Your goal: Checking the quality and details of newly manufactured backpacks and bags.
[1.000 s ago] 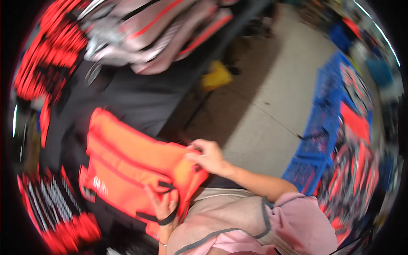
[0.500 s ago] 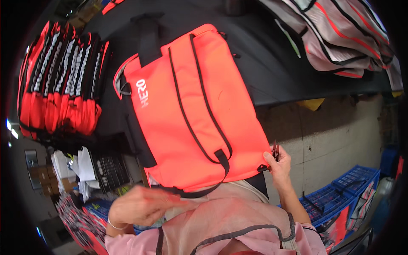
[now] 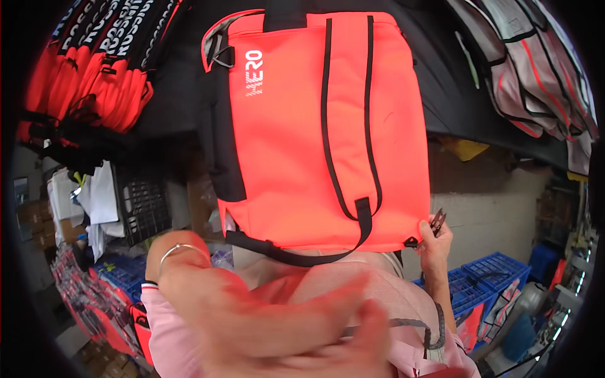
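The orange bag [image 3: 315,138] at twelve o'clock is smooth woven cloth, matt, with black webbing straps [image 3: 328,126] and a dull metal ring [image 3: 222,58] at its upper left corner. The tabletop [image 3: 450,88] beneath looks like matt black fabric. At five o'clock the blue crates [image 3: 488,274] are hard moulded plastic. A thin bangle [image 3: 176,249] at eight o'clock is shiny metal.

The bag [image 3: 315,132] is bright orange-red with black straps, black side panel and a white mark near its top. It lies on a black desk [image 3: 170,94]. Left of it, stacked bags [image 3: 94,69] are red with black and white. Upper right, vests [image 3: 529,69] are grey with red-orange stripes. Crates [image 3: 479,283] below are blue. The sleeve [image 3: 170,327] is pale pink.
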Available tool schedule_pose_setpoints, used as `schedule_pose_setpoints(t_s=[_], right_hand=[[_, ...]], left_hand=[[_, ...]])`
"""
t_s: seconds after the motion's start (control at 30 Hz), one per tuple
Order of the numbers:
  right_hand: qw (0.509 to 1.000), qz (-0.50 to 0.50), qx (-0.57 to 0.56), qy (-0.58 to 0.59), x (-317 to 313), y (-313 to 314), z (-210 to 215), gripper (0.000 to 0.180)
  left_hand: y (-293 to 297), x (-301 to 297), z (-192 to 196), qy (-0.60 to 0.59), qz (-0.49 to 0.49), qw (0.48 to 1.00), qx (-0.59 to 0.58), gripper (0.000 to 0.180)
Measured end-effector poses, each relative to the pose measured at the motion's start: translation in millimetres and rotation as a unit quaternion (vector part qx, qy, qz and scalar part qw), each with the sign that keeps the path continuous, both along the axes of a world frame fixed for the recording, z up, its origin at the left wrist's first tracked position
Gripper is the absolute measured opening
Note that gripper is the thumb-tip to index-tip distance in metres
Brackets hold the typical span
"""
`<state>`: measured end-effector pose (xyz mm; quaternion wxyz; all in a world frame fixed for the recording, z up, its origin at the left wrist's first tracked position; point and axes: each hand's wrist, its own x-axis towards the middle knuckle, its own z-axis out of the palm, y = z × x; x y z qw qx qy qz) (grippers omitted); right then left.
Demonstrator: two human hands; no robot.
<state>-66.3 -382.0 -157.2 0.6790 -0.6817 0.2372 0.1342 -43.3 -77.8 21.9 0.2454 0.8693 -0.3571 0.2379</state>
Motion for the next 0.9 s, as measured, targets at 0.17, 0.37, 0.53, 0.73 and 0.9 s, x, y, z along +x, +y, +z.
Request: schedule_pose_setpoints(t_s=[0.17, 0.37, 0.53, 0.73, 0.9], right_hand=[[0.999, 0.004, -0.050, 0.010, -5, 7, 7, 0.013], [0.976, -0.073, -0.154, -0.134, 67, 41, 53, 0.017], [0.916, 0.110, -0.117, -0.367, 159, 132, 68, 0.014], [0.856, 0.189, -0.179, -0.446, 276, 224, 53, 0.019], [0.752, 0.229, -0.363, -0.499, 305, 225, -15, 0.022]], left_hand=[[70, 4, -52, 0.037, 0.065, 0.994, -0.076, 0.033], [62, 72, -167, 0.123, 0.188, 0.973, 0.053, 0.062], [36, 61, -199, 0.167, 0.128, 0.977, 0.045, 0.069], [76, 123, -143, 0.347, 0.110, 0.921, -0.137, 0.042], [133, 193, -154, 0.033, 0.257, 0.965, 0.045, 0.043]])
